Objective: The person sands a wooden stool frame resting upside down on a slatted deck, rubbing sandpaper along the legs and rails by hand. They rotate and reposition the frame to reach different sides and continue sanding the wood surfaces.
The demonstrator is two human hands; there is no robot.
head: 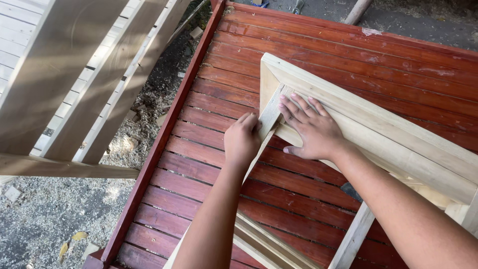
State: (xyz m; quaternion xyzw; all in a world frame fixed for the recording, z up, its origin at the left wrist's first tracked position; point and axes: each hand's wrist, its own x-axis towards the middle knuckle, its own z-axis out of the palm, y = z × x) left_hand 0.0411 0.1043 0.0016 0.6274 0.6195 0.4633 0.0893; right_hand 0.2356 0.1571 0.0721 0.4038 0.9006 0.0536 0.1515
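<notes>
The left grip (242,139) is closed around a narrow pale wood strip (269,115) that stands at the inner corner of an unpainted wooden frame (378,122), its knuckles turned up and the strip's top end showing just beyond the fingers. Just to its right, the right grip (309,130) lies open and flat, fingers spread and pressed on the frame's sloping face, fingertips touching the same strip. The frame rests under both grips on a red-brown slatted panel (209,164), and well to the left of the left grip lie pale boards (69,74) and sawdust-strewn ground (45,214).
</notes>
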